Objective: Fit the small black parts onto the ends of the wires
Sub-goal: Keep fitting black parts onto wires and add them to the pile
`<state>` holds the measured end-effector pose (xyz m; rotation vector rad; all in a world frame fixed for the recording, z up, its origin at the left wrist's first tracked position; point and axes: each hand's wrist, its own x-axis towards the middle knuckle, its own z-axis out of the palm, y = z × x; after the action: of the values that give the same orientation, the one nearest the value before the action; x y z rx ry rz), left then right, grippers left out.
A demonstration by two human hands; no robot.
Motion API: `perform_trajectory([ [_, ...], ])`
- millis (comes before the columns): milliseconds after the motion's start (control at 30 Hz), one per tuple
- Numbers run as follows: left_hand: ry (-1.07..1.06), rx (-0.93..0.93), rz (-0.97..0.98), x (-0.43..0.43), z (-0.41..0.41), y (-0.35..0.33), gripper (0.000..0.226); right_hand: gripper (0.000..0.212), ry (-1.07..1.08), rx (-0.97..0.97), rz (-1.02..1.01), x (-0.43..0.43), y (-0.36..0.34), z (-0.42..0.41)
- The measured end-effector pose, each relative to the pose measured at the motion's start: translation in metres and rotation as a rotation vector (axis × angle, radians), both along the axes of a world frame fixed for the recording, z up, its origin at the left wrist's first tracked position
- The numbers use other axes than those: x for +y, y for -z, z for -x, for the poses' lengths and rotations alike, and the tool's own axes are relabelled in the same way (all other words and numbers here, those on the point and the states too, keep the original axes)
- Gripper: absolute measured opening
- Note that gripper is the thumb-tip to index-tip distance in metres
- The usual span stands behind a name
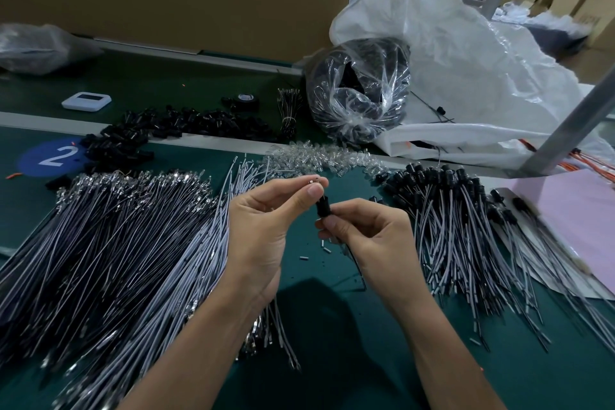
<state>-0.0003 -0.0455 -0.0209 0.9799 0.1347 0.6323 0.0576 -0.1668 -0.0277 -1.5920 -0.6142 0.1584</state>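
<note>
My left hand (pixel 266 220) pinches a small clear part with thin metal legs (pixel 314 180) between thumb and fingertips. Just below it, my right hand (pixel 369 236) pinches a small black part (pixel 321 206), and a wire runs down from it behind the palm. The two pieces meet over the middle of the green table (pixel 319 326). A wide pile of bare grey wires (pixel 109 243) with metal terminals lies to the left. Wires with black parts on their ends (pixel 466 220) lie heaped on the right.
Loose black parts (pixel 166 130) are strewn along the back left, and clear parts (pixel 319 156) are heaped behind my hands. A clear bag of black parts (pixel 359 93) and a big white bag (pixel 466 76) stand at the back right. A grey post (pixel 572 123) slants at right.
</note>
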Motion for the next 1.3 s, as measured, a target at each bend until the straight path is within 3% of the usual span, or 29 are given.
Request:
perform_trajectory([
  [567, -0.034, 0.004, -0.021, -0.0017, -0.0027, 0.0024, 0.020, 0.024, 0.001, -0.002, 0.020, 0.0001, -0.0017, 0.0006],
  [1000, -0.018, -0.002, -0.071, -0.0049, 0.0001, 0.0063, 0.007, 0.017, -0.059, 0.022, -0.102, 0.0027, 0.0022, 0.0022],
  [1133, 0.044, -0.010, -0.094, -0.0058, 0.0004, 0.0059, 0.013, 0.013, -0.023, -0.014, -0.092, 0.0033, 0.0026, 0.0027],
  [1233, 0.116, 0.035, -0.208, -0.0077, -0.0003, 0.0068, 0.032, 0.009, 0.032, -0.041, -0.114, 0.0013, 0.0027, 0.0008],
  [1300, 0.109, 0.066, -0.258, -0.0099, -0.0015, 0.0078, 0.029, 0.012, 0.045, -0.058, -0.118, 0.0001, 0.0034, -0.0005],
])
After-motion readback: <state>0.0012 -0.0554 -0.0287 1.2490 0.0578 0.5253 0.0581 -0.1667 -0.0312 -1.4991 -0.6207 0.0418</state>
